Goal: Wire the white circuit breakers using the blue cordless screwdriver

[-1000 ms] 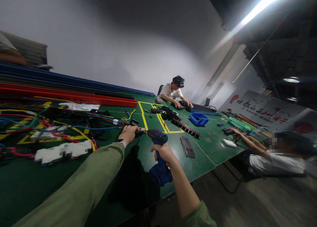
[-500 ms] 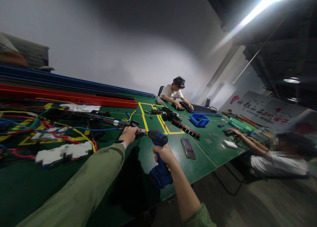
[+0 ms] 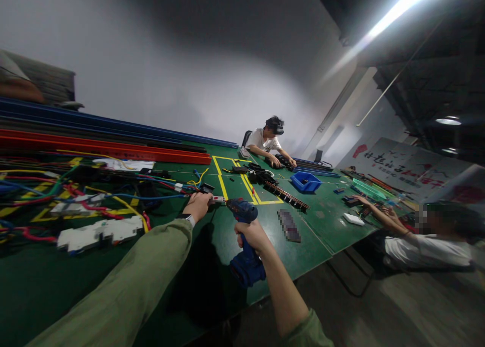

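My right hand (image 3: 253,233) is wrapped round the grip of a blue cordless drill (image 3: 245,261). The drill points left, its tip meeting the end of a small white circuit breaker (image 3: 219,199). That breaker is held by my closed left hand (image 3: 199,206), which hides most of it. Coloured wires (image 3: 166,196) run from the left up to this hand. A black part (image 3: 206,188) shows just behind my left fingers. Whether the drill's bit sits in a screw is too small to tell.
White breaker modules (image 3: 100,234) and tangled wires lie at the left, before a red rail (image 3: 113,150). Beyond the drill are a copper-coloured strip (image 3: 287,195), a blue bin (image 3: 305,182) and a blurred dark flat object (image 3: 289,226). Co-workers sit across and at the right.
My hands, the breaker and the drill keep the same places relative to each other. The whole view has shifted slightly, and the co-worker's hands at the right have moved a little.
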The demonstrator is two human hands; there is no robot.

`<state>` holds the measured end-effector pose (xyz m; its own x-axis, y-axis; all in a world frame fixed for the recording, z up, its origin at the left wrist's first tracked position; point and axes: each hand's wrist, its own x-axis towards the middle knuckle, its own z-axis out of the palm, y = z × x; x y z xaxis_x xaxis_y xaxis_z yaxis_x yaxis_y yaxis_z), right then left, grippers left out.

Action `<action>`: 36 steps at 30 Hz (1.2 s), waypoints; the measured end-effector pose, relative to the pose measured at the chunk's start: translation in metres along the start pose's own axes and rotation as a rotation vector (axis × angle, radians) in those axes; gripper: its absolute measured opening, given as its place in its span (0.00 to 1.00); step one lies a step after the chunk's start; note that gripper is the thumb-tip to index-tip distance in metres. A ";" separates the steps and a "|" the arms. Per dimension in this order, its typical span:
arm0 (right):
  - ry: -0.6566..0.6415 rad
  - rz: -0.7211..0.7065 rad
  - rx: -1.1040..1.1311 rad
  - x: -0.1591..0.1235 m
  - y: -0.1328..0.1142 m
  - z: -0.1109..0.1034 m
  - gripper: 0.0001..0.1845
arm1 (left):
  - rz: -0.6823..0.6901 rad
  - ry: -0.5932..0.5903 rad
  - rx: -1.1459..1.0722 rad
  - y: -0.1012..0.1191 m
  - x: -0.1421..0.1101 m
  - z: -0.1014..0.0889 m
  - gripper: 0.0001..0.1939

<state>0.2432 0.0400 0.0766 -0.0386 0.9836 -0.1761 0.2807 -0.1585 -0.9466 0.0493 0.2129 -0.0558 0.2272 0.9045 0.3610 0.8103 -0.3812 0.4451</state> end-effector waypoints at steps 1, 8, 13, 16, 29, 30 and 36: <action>0.000 -0.003 0.001 0.000 0.001 0.000 0.06 | 0.002 0.003 0.000 0.000 0.000 0.000 0.14; 0.000 0.028 -0.010 0.001 0.001 -0.004 0.07 | 0.004 0.004 0.007 0.000 0.000 0.000 0.13; 0.013 0.053 0.004 0.000 -0.002 -0.003 0.04 | 0.010 0.011 0.014 0.000 -0.001 -0.001 0.13; 0.012 0.040 0.017 0.001 -0.001 -0.003 0.07 | 0.012 0.018 0.014 0.001 -0.001 -0.001 0.13; -0.001 0.023 0.028 0.002 0.002 -0.005 0.07 | 0.001 0.011 0.021 0.001 -0.001 0.001 0.12; -0.002 0.020 0.029 0.002 0.002 -0.006 0.08 | 0.003 0.010 0.021 0.002 -0.001 0.000 0.12; -0.010 0.057 0.028 0.001 0.001 -0.005 0.06 | 0.020 0.026 0.017 0.002 -0.003 -0.001 0.12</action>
<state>0.2485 0.0419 0.0773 -0.0329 0.9721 -0.2322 0.2556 -0.2164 -0.9422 0.0495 0.2097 -0.0549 0.2293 0.8913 0.3912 0.8150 -0.3955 0.4234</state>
